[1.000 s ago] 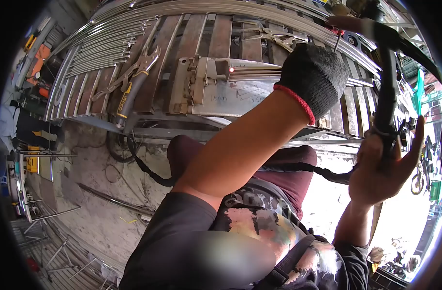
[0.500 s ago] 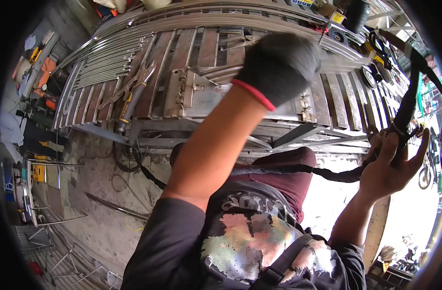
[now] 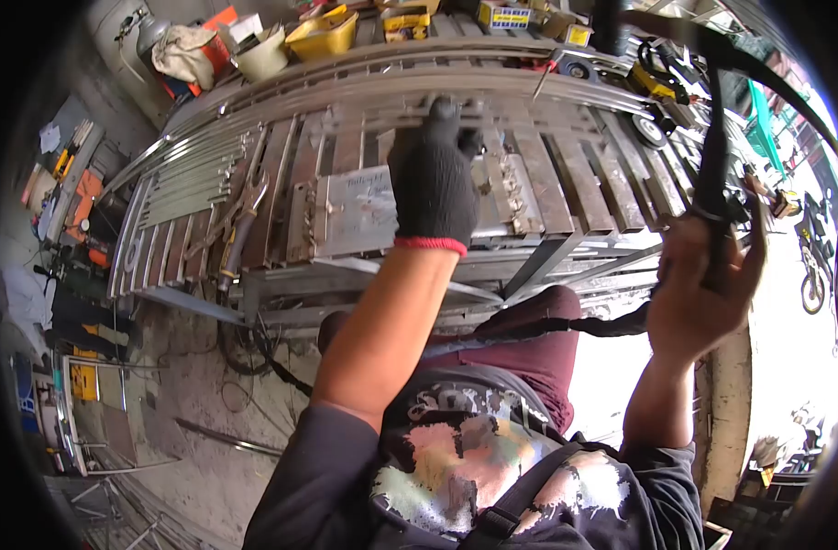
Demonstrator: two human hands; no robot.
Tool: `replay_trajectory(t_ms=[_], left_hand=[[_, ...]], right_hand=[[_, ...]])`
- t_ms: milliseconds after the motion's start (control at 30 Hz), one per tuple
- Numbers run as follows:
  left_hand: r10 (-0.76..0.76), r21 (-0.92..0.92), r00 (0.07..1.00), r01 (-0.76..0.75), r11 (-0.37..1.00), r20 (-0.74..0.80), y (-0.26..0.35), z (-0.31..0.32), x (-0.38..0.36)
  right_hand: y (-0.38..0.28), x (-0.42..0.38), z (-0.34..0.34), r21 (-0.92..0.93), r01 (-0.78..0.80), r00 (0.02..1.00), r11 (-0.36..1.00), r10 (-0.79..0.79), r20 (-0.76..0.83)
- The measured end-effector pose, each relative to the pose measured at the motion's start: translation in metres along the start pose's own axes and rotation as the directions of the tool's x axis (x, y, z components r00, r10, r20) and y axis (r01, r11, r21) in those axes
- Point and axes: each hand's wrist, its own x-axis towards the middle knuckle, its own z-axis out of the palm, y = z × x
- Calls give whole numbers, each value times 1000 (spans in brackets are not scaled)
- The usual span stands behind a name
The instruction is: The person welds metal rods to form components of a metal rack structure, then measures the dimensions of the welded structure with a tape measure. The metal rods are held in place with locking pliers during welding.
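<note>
My left hand point(image 3: 437, 174), in a black glove with a red cuff, reaches over the slatted metal bench. Its fingers are closed around a grey metal bar point(image 3: 359, 122) that is smeared by motion and lies across the slats. Below this hand is a flat metal plate point(image 3: 355, 206) with handwriting, set between two side pieces carrying small clamps. Out to the right, my bare right hand point(image 3: 699, 284) grips what looks like a black welding torch point(image 3: 712, 165). A black-wrapped cable point(image 3: 611, 324) runs from my lap towards that hand.
Thin metal rods point(image 3: 194, 179) lie in a row on the bench's left. Locking pliers point(image 3: 254, 197) and a yellow-grey tool point(image 3: 236, 247) lie near its front edge. Long bars point(image 3: 300, 78) line the back, with a yellow tub point(image 3: 323, 35) behind them. A grinding disc point(image 3: 650, 131) sits right.
The view has lifted, showing more behind the bench. My left hand has swung left and away from me with the bar. My right hand has shifted left, still gripping.
</note>
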Motion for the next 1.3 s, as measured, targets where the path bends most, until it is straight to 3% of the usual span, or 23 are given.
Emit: replay_trajectory(t_ms=[67, 133, 167, 200, 267, 333, 367, 467, 500, 533, 600, 633, 667, 733, 767, 867, 967, 1067, 1133, 1200, 1300], left_hand=[[13, -23, 1000, -13, 1000, -4, -17, -3, -3], [15, -34, 1000, -16, 999, -14, -29, -7, -10], [16, -32, 1000, -16, 999, -17, -31, -8, -13], [18, -29, 1000, -18, 999, -20, -33, -11, -14], [-4, -34, 1000, 4, 999, 1, -35, -17, -16], [-31, -11, 999, 31, 999, -11, -26, -17, -28], [-12, -42, 998, 14, 999, 56, -26, -24, -30], [-68, -98, 998, 68, 993, 7, -17, -31, -41], [37, 180, 994, -56, 982, 103, -16, -42, -39], [142, 420, 970, -214, 882, 196, -10, -48, -39], [-121, 118, 988, 110, 987, 91, -6, -50, -43], [54, 533, 938, -242, 811, 343, 1, -57, -39], [225, 693, 796, -602, 396, 562, 8, -63, -36], [104, 661, 654, -749, -53, 749, 35, -64, -50], [171, 720, 706, -693, -36, 688, 38, -63, -62], [383, 636, 507, -610, -473, 772, 54, -37, -81], [312, 548, 536, -361, -755, 784, 48, -12, -57], [267, 540, 570, -386, -748, 777, 39, -13, -8], [86, 593, 673, -576, -563, 735, 19, -26, 21], [4, 524, 628, -646, -556, 778, 32, -18, 26], [16, 509, 570, -721, -470, 821, 44, -13, 30]], right_hand=[[-3, 6, 6, -181, 39, 991, 983, -15, 130], [6, 6, 12, -332, 4, 972, 943, 75, 222], [3, 6, 20, -307, -116, 954, 945, 192, 231], [8, 2, 30, -390, -24, 970, 921, 115, 212], [10, 2, 48, -316, -104, 949, 943, 190, 253], [16, 0, 65, -297, -69, 937, 952, 164, 309], [21, -3, 75, -281, -37, 937, 959, 131, 325], [35, -10, 100, -193, 31, 902, 981, 55, 428], [39, -13, 106, -209, -6, 875, 978, 106, 472], [39, -14, 111, -252, -45, 865, 967, 164, 475], [39, -17, 120, -341, -113, 831, 933, 277, 482], [42, -17, 124, -353, -74, 852, 933, 243, 465], [43, -15, 126, -362, -46, 866, 931, 218, 451], [43, -7, 131, -395, -96, 874, 914, 268, 406], [41, -4, 132, -401, -76, 882, 913, 249, 399], [43, -3, 137, -449, 10, 883, 894, 203, 424], [41, 5, 140, -421, 8, 886, 907, 188, 423], [44, 12, 146, -398, 1, 889, 918, 181, 420], [50, 16, 146, -403, -13, 879, 915, 202, 431], [43, 25, 144, -446, 12, 861, 895, 218, 461], [42, 41, 129, -353, 117, 878, 928, 70, 474]])
